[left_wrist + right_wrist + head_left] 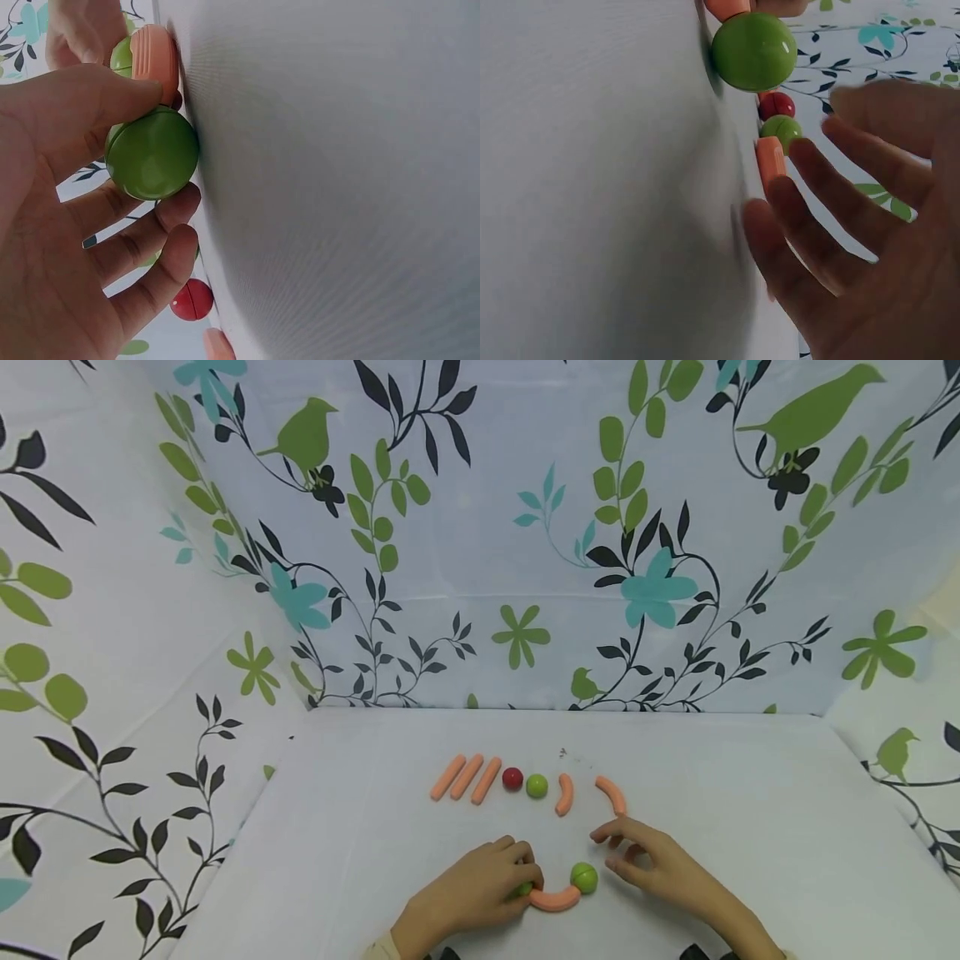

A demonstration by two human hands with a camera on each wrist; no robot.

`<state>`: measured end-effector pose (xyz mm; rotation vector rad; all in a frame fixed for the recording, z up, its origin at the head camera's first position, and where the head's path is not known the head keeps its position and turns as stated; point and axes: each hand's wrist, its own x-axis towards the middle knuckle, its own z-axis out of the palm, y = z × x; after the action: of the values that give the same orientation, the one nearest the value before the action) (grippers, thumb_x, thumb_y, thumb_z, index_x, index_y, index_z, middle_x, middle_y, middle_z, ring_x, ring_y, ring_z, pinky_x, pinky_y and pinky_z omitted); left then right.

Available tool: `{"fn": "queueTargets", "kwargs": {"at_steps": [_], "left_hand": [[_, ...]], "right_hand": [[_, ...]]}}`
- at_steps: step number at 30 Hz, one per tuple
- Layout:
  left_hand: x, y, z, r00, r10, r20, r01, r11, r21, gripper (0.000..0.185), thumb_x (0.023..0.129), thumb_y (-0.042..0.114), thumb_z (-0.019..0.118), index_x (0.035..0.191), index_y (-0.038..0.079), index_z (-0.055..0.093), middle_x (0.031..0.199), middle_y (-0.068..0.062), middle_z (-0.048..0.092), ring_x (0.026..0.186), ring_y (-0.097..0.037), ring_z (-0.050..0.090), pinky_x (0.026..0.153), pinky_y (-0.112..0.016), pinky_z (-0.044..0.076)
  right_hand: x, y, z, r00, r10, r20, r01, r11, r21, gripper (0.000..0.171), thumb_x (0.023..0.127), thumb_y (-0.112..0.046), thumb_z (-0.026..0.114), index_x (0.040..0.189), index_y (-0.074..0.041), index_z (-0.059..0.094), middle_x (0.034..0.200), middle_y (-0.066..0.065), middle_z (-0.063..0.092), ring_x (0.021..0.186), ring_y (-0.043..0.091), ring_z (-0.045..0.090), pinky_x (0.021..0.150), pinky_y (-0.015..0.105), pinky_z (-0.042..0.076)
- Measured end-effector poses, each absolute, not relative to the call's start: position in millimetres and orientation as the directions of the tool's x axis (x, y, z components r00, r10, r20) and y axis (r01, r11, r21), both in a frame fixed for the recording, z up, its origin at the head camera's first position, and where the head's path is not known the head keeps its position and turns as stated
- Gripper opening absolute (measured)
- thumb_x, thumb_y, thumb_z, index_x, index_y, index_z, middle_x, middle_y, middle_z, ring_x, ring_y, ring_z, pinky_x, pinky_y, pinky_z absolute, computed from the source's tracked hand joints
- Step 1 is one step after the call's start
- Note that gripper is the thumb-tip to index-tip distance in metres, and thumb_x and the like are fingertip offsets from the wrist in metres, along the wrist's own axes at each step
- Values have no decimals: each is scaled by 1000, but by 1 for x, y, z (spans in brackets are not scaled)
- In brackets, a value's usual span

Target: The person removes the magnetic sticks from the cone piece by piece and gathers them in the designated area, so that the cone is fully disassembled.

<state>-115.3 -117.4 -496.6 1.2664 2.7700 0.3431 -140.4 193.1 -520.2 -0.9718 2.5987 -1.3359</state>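
My left hand (480,885) pinches a green ball (152,152) against the white table (750,827), thumb on top and fingers below; in the head view the ball (523,888) is mostly hidden by the fingers. A curved orange sausage (555,900) lies right beside it, its end showing in the left wrist view (154,60). A second green ball (584,877) sits at the sausage's other end. My right hand (645,860) hovers just right of that ball (754,51), fingers spread and holding nothing.
Farther back lie three straight orange sausages (467,777), a red ball (512,778), a green ball (536,786) and two curved sausages (564,794) (611,794). Leaf-patterned cloth walls (480,543) close in the back and both sides.
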Motion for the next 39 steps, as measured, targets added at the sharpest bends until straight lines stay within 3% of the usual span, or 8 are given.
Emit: {"fn": "queueTargets", "kwargs": {"at_steps": [7,12,16,19,22,29,35,39], "left_hand": [[-117,-116,-497,-662,749,10,731,643,228,13,98,33,72,111,35,74,109,15,64,94,1,53,81,-14,46],[-115,-117,-499,-662,750,15,730,640,240,14,98,32,72,111,35,75,109,14,64,94,1,53,81,-14,46],[-115,-116,-498,-653,757,40,744,629,226,13,98,31,72,111,34,75,109,14,64,94,0,52,80,-14,45],[-114,-116,-498,-639,767,64,759,614,217,15,98,29,72,111,33,76,110,13,64,96,-1,53,80,-13,44],[-113,-115,-498,-630,772,79,767,603,220,16,97,29,73,112,32,76,111,12,64,99,-2,54,81,-13,45],[-112,-111,-498,-609,786,101,789,589,175,15,96,37,75,110,33,76,107,14,65,96,-1,54,81,-13,44],[-111,-111,-498,-610,788,91,790,594,151,17,95,40,75,110,33,76,105,14,65,93,0,53,80,-12,43],[-111,-112,-497,-618,781,85,783,602,160,17,95,40,75,110,33,76,104,14,65,91,0,53,79,-12,43]], "right_hand": [[-137,194,-524,-715,-687,129,-506,381,-774,31,102,-27,67,133,-25,64,129,-10,69,115,10,62,98,24,51],[-135,192,-527,-681,-715,157,-532,336,-777,38,100,-22,71,138,-22,63,131,-6,69,109,10,62,94,24,52],[-133,188,-531,-676,-714,180,-565,346,-749,43,100,-24,71,142,-26,62,138,-8,67,121,8,62,104,21,49],[-131,182,-533,-661,-719,215,-611,349,-710,39,100,-24,71,139,-28,64,137,-12,67,128,8,60,108,21,47],[-129,178,-534,-649,-717,255,-650,348,-676,36,99,-20,72,133,-29,66,132,-15,68,122,8,61,104,23,49],[-122,170,-533,-673,-666,322,-679,383,-626,36,91,-13,80,121,-30,68,118,-16,68,107,4,62,96,22,51],[-117,161,-532,-749,-608,265,-613,483,-625,33,88,-14,81,113,-31,67,110,-22,65,101,-2,59,92,23,53],[-116,157,-531,-763,-583,279,-610,506,-611,34,86,-11,82,110,-30,67,106,-22,64,96,-4,58,86,23,53]]}}
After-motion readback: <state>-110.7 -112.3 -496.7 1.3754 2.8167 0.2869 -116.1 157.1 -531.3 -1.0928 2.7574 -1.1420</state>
